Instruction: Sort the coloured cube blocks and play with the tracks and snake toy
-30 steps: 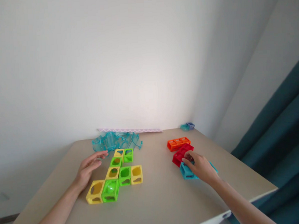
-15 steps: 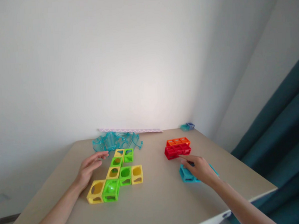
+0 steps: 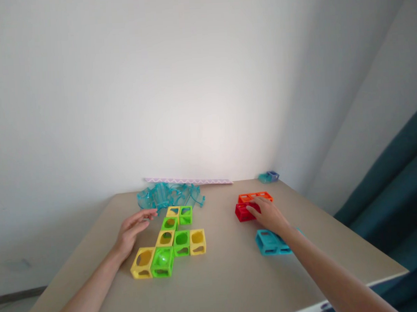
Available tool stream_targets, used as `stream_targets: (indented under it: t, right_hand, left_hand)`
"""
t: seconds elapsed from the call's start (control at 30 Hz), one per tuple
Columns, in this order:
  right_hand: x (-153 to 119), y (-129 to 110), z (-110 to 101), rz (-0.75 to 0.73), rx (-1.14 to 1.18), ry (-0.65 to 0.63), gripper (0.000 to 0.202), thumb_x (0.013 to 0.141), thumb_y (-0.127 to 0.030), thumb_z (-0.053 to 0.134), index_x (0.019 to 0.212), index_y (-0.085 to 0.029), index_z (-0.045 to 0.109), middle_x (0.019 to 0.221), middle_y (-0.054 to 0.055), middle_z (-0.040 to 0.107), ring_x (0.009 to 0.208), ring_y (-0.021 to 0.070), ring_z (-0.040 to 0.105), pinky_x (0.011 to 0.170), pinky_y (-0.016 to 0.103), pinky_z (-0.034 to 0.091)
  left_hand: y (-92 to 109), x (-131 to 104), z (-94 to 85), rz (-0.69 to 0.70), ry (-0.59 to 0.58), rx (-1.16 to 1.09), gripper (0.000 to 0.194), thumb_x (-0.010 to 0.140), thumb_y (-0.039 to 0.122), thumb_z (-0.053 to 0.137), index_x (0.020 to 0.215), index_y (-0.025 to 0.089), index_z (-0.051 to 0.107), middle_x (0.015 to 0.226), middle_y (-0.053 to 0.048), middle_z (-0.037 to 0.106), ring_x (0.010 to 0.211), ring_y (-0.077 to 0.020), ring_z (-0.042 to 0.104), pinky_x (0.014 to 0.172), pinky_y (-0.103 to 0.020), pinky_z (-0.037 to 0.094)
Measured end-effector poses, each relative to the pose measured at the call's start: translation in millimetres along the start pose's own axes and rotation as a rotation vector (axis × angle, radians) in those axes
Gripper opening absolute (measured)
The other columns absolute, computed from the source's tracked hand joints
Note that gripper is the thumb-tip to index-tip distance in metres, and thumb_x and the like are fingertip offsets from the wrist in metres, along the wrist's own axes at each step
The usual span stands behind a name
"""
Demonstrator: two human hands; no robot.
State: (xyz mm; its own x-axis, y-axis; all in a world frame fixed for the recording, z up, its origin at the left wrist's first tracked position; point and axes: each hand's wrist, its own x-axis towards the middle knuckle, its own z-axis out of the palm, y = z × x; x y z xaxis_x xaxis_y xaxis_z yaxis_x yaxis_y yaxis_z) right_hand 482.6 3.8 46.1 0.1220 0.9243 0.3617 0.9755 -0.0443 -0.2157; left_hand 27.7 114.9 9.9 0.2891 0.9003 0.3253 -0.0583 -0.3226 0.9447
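My left hand [image 3: 133, 229] rests on its side on the table, fingers stretched out and slightly parted, with nothing in it. Just right of it lies a flat arrangement of hollow cubes, among them a yellow cube [image 3: 143, 263] and a green cube [image 3: 163, 261], set side by side. My right hand [image 3: 267, 213] reaches over a row of red hollow blocks [image 3: 242, 213], thumb on the near side and fingers across the top, covering its right part. Behind stands an orange block row [image 3: 268, 195]. Under my right forearm are blue hollow blocks [image 3: 268, 242], partly hidden.
Clear teal track pieces [image 3: 165, 194] lie heaped at the back left. A patterned paper strip [image 3: 189, 180] runs along the wall. A small dark-blue block [image 3: 273, 176] sits in the far right corner. A teal curtain [image 3: 399, 188] hangs beyond the table's right edge.
My right hand has moved forward from above the blue blocks onto the red ones. My left hand keeps its place beside the cubes. The view has shifted slightly left.
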Motion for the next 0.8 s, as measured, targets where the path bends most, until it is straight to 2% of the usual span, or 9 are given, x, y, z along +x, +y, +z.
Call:
stream_targets:
  t: [0.1,0.2,0.4,0.63,0.8]
  right_hand:
    - [-0.7,0.5,0.8,0.013,0.007,-0.027,0.03,0.092,-0.04,0.045,0.094,-0.017,0.064,0.099,0.01,0.066,0.094,0.023,0.061,0.084,0.034,0.044]
    - [-2.2,-0.6,-0.1,0.018,0.005,-0.044,0.028,0.092,-0.039,0.043,0.089,-0.018,0.062,0.096,0.009,0.065,0.091,0.0216,0.061,0.081,0.032,0.044]
    - [-2.2,-2.9,0.8,0.052,-0.024,-0.045,0.029,0.091,-0.043,0.044,0.085,-0.018,0.058,0.101,0.011,0.064,0.093,0.0234,0.061,0.08,0.032,0.043]
    - [-1.7,-7.2,-0.6,0.035,-0.073,-0.047,0.025,0.088,-0.042,0.049,0.084,-0.018,0.055,0.11,0.014,0.063,0.11,0.0283,0.055,0.09,0.036,0.04]
    - [0.3,-6.3,-1.6,0.026,-0.095,-0.058,0.026,0.086,-0.044,0.05,0.087,-0.019,0.057,0.11,0.013,0.063,0.109,0.0286,0.055,0.09,0.037,0.04]
  left_hand:
    - [-1.2,0.5,-0.1,0.004,0.0,-0.004,0.038,0.074,0.033,0.066,0.108,0.015,0.071,0.108,-0.012,0.069,0.102,-0.0281,0.058,0.091,-0.037,0.042]
    - [-1.3,1.0,0.0,0.006,-0.018,0.0,0.038,0.075,0.032,0.065,0.109,0.016,0.07,0.106,-0.011,0.069,0.103,-0.0276,0.057,0.093,-0.037,0.04]
    - [-2.5,-0.2,-1.9,0.014,-0.033,0.011,0.035,0.079,0.031,0.062,0.111,0.017,0.069,0.109,-0.011,0.069,0.102,-0.026,0.057,0.091,-0.035,0.04]
    - [-5.1,-0.3,-3.2,0.017,-0.036,0.007,0.035,0.079,0.03,0.063,0.111,0.017,0.069,0.108,-0.01,0.069,0.103,-0.0258,0.057,0.091,-0.033,0.04]
    - [-0.5,-0.3,0.0,0.012,-0.006,0.002,0.036,0.076,0.033,0.065,0.107,0.016,0.071,0.105,-0.011,0.07,0.1,-0.0265,0.058,0.087,-0.033,0.042]
